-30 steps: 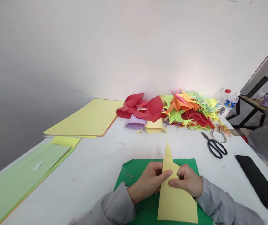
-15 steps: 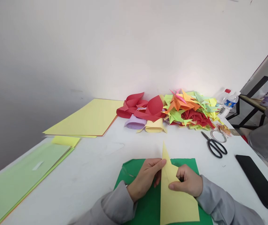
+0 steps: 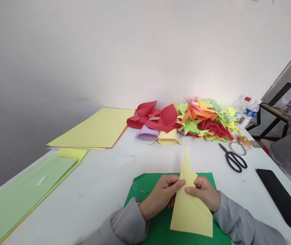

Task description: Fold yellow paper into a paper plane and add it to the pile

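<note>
Paper (image 3: 190, 214), yellow and part-folded, between 2 hands above the green sheet (image 3: 158, 229); its narrow point aims away from the hands, its broad end toward the wearer. Left hand (image 3: 160, 195): nearly closed, thumb on the upper face near the left edge, fingers curled behind. Right hand (image 3: 207, 193): likewise nearly closed at the right edge, thumb laid on the face, fingers mostly hidden. Whether the paper touches the sheet beneath cannot be told. The step appears to be shaping a fold: for a clean line, the left thumb should pin the layers while the right presses along the crease. Light, even pressure probably suits it; a hard grip could buckle the point. The tabletop (image 3: 104, 197) left of the left hand would likely give firmer backing. Scissors (image 3: 233, 160) lie beyond the right hand.
</note>
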A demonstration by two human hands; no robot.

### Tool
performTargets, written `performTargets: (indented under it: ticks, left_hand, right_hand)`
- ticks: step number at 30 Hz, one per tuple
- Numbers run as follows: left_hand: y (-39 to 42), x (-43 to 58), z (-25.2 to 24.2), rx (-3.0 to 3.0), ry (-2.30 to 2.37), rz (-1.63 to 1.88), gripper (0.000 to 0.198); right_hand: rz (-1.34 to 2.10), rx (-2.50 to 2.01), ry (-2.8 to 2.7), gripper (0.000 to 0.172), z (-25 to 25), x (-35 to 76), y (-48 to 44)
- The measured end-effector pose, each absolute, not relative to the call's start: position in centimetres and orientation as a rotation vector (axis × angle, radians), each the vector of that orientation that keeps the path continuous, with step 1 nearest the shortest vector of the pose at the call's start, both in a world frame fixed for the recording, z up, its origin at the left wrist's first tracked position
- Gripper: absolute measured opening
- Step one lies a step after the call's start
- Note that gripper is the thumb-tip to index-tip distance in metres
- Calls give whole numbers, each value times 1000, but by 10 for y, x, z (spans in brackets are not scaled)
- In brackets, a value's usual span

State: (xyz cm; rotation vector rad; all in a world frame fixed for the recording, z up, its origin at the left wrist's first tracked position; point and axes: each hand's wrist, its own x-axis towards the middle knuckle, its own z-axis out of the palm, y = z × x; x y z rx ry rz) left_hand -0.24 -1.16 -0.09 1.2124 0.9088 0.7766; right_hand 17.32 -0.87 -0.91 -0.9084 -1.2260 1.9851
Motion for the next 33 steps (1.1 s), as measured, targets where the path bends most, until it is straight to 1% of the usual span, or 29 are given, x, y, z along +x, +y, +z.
performTargets:
  ticks: [4, 16, 22, 26, 31, 33]
  left_hand:
    - [-12, -2, -1, 1201, 899, 741, 55]
    - [-12, -3, 3, 1318, 894, 693, 57]
    - [-10, -2, 0, 1468, 972, 813, 64]
    - [-10, -3, -1, 1385, 944, 825, 65]
    - [-10, -3, -5, 1222, 876, 805, 52]
    - [-10, -2, -6, 1215, 834, 781, 49]
  right_hand:
    - [1903, -995, -1062, 45, -10, 172, -9]
    - [1700, -1074, -851, 41, -7, 180, 2]
    - [1653, -1079, -781, 39, -13, 179, 3]
    - [1709, -1085, -912, 42, -11, 182, 4]
    - [1842, -1035, -1229, 44, -10, 183, 1]
    - [1883, -999, -1368, 45, -11, 182, -2]
